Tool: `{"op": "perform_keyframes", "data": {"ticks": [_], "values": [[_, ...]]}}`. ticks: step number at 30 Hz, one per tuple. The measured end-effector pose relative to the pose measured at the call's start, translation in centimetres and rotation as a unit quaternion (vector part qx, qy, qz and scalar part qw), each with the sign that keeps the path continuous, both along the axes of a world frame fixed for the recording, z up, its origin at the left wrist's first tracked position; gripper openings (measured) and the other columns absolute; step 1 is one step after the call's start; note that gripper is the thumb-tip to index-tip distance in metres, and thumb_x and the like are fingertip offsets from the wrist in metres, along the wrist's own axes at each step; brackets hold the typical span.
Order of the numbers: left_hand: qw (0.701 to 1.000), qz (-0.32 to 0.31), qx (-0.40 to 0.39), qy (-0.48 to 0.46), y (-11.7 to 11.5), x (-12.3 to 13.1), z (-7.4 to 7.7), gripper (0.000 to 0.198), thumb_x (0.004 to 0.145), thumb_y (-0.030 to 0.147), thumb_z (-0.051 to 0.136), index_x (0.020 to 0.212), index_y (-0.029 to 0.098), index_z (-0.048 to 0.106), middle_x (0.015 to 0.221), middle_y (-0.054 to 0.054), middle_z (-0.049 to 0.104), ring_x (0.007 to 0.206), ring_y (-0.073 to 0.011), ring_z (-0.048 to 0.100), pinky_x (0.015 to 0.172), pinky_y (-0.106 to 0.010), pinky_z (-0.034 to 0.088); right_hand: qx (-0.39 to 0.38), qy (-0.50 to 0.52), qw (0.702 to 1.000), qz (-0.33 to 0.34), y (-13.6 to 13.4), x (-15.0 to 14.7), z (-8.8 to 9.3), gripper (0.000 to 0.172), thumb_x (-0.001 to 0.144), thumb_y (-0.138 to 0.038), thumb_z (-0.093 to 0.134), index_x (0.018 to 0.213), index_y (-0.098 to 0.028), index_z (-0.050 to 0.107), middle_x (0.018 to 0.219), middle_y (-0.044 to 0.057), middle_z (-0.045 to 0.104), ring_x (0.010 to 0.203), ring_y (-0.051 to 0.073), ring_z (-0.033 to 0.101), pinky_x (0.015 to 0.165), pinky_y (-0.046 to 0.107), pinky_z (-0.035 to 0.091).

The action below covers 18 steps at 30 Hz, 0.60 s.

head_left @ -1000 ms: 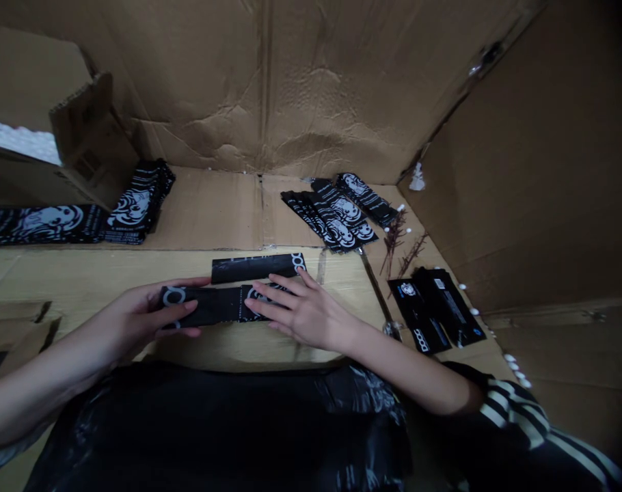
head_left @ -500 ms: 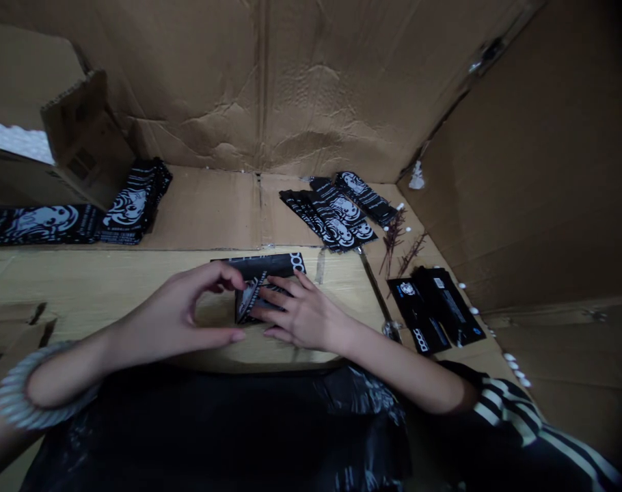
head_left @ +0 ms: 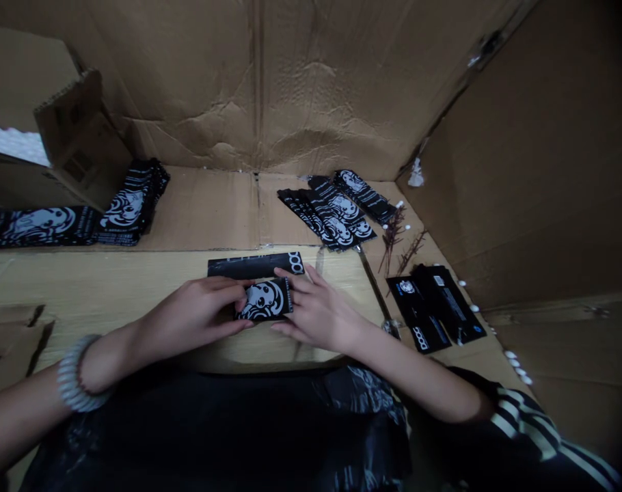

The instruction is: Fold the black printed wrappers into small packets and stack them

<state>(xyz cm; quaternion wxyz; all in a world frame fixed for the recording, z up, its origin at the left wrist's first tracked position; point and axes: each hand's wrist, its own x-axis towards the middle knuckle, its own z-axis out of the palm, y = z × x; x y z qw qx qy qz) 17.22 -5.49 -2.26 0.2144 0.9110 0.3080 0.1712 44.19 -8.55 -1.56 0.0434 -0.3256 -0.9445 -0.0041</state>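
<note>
Between my hands, a small black printed packet [head_left: 266,299] lies folded over, its white tentacled-head design facing up. My left hand [head_left: 208,309] is closed on the packet's left end, fingers on top and thumb along the near edge. On the other side, my right hand [head_left: 318,311] has its fingers apart around the packet's right end; the index finger reaches past the far corner and the thumb lies by the near one. Just behind them, a flat black strip [head_left: 249,265] with white lettering at its right end rests on the table.
Black printed packets [head_left: 342,212] lie fanned at the back right, and more packets [head_left: 129,205] lie by a cardboard box [head_left: 80,150] at left. Brown twigs [head_left: 393,239] and black cards [head_left: 424,307] are at right. Cardboard walls [head_left: 311,82] enclose the table.
The packet's raised left flap has come down flat, showing its printed face. My left hand has moved right and closed on it; my right hand has shifted slightly right, off its top.
</note>
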Motion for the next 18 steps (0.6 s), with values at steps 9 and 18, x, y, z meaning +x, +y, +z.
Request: {"op": "perform_keyframes", "data": {"ticks": [9,18], "values": [[0.997,-0.005,0.057,0.056,-0.2,-0.1,0.0,0.050,0.105,0.057,0.049,0.138,0.025,0.067,0.129,-0.011,0.078,0.112,-0.0308,0.076,0.095,-0.047,0.063,0.079,-0.008,0.971,-0.224,-0.2,5.8,0.5,0.057,0.107,-0.032,0.052,0.158,-0.006,0.050,0.100,0.016,0.084,0.097,0.032,0.075,0.092,0.051,0.056],[0.995,-0.020,0.076,0.059,0.0,-0.1,-0.1,0.054,0.105,0.063,0.047,0.148,0.036,0.063,0.151,-0.008,0.066,0.114,-0.0321,0.076,0.100,-0.053,0.062,0.023,0.108,0.994,0.000,-1.5,3.1,0.5,0.045,0.109,-0.026,0.050,0.151,-0.014,0.060,0.154,0.014,0.063,0.144,0.032,0.055,0.115,0.054,0.049]]}}
